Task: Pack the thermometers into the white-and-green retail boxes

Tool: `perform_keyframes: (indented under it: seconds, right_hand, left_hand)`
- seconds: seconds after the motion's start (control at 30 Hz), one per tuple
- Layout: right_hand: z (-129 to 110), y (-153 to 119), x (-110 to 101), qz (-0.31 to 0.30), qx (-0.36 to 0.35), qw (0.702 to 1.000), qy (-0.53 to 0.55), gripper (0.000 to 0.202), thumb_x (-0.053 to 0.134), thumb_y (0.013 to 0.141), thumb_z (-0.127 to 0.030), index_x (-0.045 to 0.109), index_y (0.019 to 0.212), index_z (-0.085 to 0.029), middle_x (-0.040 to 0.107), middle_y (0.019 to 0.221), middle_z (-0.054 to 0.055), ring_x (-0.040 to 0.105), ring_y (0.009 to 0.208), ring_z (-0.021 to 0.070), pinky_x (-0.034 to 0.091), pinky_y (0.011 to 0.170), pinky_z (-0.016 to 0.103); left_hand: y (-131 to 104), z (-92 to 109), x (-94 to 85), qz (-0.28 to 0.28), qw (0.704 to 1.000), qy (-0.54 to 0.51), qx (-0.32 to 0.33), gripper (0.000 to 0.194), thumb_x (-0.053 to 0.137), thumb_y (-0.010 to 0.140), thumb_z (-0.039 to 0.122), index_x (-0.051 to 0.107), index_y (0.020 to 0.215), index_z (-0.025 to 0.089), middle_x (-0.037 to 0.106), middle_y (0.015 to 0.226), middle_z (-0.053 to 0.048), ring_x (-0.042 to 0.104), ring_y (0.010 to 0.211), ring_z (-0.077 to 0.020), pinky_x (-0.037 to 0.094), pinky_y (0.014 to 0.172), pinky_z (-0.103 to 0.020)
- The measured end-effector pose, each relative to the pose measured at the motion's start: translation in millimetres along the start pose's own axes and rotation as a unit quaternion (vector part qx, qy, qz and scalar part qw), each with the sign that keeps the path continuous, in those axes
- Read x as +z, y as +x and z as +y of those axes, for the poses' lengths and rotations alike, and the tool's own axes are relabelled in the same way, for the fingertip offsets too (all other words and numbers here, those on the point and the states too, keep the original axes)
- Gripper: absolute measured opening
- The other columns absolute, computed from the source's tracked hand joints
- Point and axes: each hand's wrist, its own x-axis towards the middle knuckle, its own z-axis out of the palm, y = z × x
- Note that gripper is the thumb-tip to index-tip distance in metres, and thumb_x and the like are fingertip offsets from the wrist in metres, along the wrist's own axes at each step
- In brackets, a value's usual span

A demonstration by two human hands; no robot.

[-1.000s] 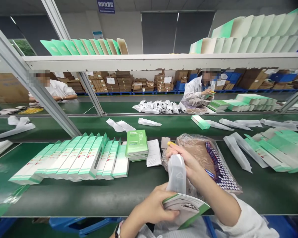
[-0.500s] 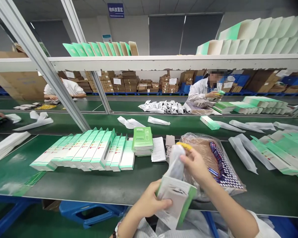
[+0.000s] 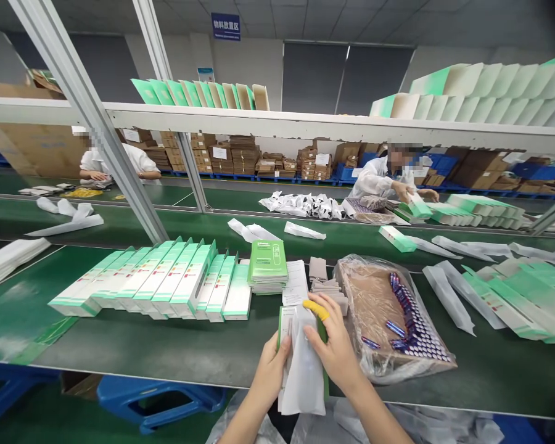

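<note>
My left hand [image 3: 272, 362] is closed around the left edge of a green booklet [image 3: 284, 320] and a pale folded sheet lying against it. A white translucent sleeve [image 3: 304, 370] lies lengthwise over them; whatever it contains is hard to make out. My right hand [image 3: 333, 342], with a yellow cover on one finger, grips the sleeve and the booklet's right side. Just beyond my hands are a stack of green booklets [image 3: 267, 265], printed white leaflets [image 3: 296, 282] and folded grey-beige pieces [image 3: 328, 290]. Right of my hand sits a plastic-wrapped tray [image 3: 367, 290] with many batteries [image 3: 420, 336].
Upright green-and-white boxes [image 3: 180, 280] form a row on the left of the green bench [image 3: 166, 345]. More boxes [image 3: 513, 302] and white sleeves [image 3: 448, 302] lie at right. A metal post [image 3: 87, 111] and shelf [image 3: 305, 126] stand ahead. Two co-workers [image 3: 382, 176] sit opposite.
The sleeve was held upright above the booklet; now it lies flat along it. Both hands have come together, the right moving down and left. The co-worker at right has lowered a box.
</note>
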Motion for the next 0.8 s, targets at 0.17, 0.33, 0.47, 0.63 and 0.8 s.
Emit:
perform_keyframes:
  seconds: [0.17, 0.33, 0.47, 0.63, 0.8]
  right_hand:
    - [14.2, -9.1, 9.3, 0.007, 0.059, 0.997, 0.047, 0.037, 0.054, 0.095, -0.039, 0.057, 0.131, -0.029, 0.044, 0.150, 0.009, 0.040, 0.140, 0.0296, 0.032, 0.115, 0.056]
    - [20.3, -19.5, 22.8, 0.037, 0.099, 0.991, 0.086, 0.038, 0.057, 0.093, -0.042, 0.060, 0.129, -0.030, 0.043, 0.152, 0.007, 0.035, 0.143, 0.0300, 0.028, 0.118, 0.056]
    - [18.9, -17.0, 28.3, 0.026, 0.156, 0.965, 0.211, 0.050, 0.054, 0.094, -0.046, 0.047, 0.141, -0.030, 0.056, 0.142, 0.009, 0.049, 0.135, 0.0295, 0.042, 0.111, 0.053]
    - [13.4, -13.7, 26.8, 0.007, 0.194, 0.933, 0.303, 0.057, 0.051, 0.095, -0.051, 0.033, 0.146, -0.032, 0.063, 0.132, 0.010, 0.059, 0.124, 0.0290, 0.045, 0.107, 0.052]
    - [19.8, -25.4, 28.8, 0.007, 0.234, 0.932, 0.278, 0.043, 0.050, 0.093, -0.055, 0.054, 0.129, -0.031, 0.062, 0.135, 0.007, 0.054, 0.130, 0.0295, 0.039, 0.113, 0.049]
  left_hand:
    - [-0.9, -6.3, -0.9, 0.040, 0.999, -0.006, -0.030, 0.057, 0.061, 0.084, 0.061, 0.072, 0.113, 0.014, 0.076, 0.109, -0.012, 0.066, 0.106, -0.0308, 0.049, 0.094, -0.037]
    - [2.4, -8.1, -1.0, 0.048, 0.998, 0.002, -0.032, 0.061, 0.059, 0.084, 0.064, 0.072, 0.112, 0.011, 0.076, 0.106, -0.013, 0.067, 0.103, -0.0324, 0.050, 0.094, -0.039]
    - [0.5, -1.4, 0.3, 0.052, 0.998, 0.028, -0.010, 0.057, 0.055, 0.089, 0.059, 0.069, 0.118, 0.012, 0.074, 0.117, -0.013, 0.063, 0.113, -0.0323, 0.045, 0.101, -0.037]
    - [-6.8, -4.4, 12.0, -0.010, 0.994, 0.102, 0.042, 0.074, 0.052, 0.095, 0.048, 0.026, 0.155, 0.014, 0.042, 0.155, -0.015, 0.038, 0.144, -0.0266, 0.029, 0.117, -0.033]
    - [-4.2, -8.5, 19.1, -0.020, 0.979, 0.193, 0.068, 0.085, 0.061, 0.091, 0.036, 0.011, 0.157, 0.017, 0.036, 0.158, -0.016, 0.040, 0.142, -0.0282, 0.031, 0.116, -0.035]
